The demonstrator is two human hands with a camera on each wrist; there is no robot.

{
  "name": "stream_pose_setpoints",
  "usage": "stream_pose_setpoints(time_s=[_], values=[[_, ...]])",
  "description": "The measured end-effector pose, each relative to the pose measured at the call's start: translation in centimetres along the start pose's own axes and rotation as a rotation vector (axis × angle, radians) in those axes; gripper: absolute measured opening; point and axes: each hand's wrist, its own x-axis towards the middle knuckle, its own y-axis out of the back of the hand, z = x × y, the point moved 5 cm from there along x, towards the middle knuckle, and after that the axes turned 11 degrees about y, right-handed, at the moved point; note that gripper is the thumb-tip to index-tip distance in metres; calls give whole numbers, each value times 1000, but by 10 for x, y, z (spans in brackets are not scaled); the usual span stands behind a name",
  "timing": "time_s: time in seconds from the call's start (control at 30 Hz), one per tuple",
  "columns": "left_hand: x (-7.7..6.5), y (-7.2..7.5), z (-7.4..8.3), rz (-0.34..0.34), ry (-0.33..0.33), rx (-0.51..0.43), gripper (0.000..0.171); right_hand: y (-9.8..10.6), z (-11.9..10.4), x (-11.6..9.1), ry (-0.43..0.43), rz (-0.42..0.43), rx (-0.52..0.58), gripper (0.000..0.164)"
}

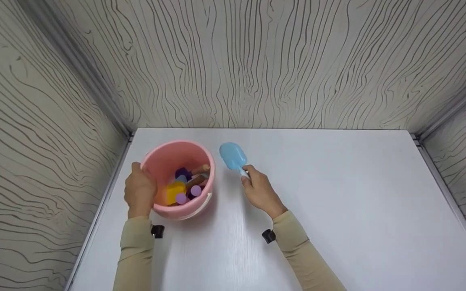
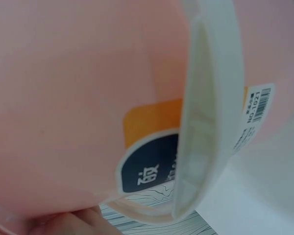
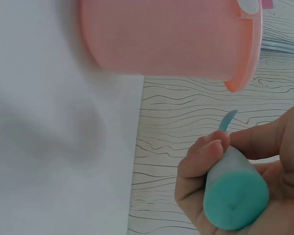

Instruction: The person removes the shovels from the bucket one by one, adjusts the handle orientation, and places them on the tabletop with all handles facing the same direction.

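My left hand [image 1: 140, 189] grips the left rim of a pink plastic bucket [image 1: 162, 159], which leans with its mouth toward me. Inside lie a yellow piece [image 1: 175, 191], a dark purple piece [image 1: 182, 173] and handles, two with round lilac ends [image 1: 195, 190]; lower parts are hidden. To the right of the bucket, my right hand [image 1: 262, 193] holds a light blue toy shovel [image 1: 233, 155] by its handle, blade pointing away from me and above the table. The right wrist view shows the handle's round teal end [image 3: 236, 200] between thumb and curled fingers.
A white table [image 1: 338, 194] lies under both hands, with wood-grain patterned panels [image 1: 249, 64] at the back and sides. The bucket's white carrying handle [image 2: 213, 98] hangs down its outer side, over a printed label [image 2: 152, 166].
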Motion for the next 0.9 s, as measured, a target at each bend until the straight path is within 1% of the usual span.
stream_pose_setpoints(time_s=[0.17,0.23,0.43,0.67,0.9], values=[[-5,-3,-5,7,0,-11,38,-16,11,-9,-11,101,14,36],[-5,-4,-6,8,1,-13,38,-21,15,-11,-18,128,22,37],[-4,-4,-3,3,-1,-21,40,-34,29,-12,-61,174,58,45],[-4,-1,-1,59,-57,-17,37,-49,45,-9,-54,230,106,46],[-1,1,0,33,-21,-6,38,-59,56,-3,-92,235,116,52]])
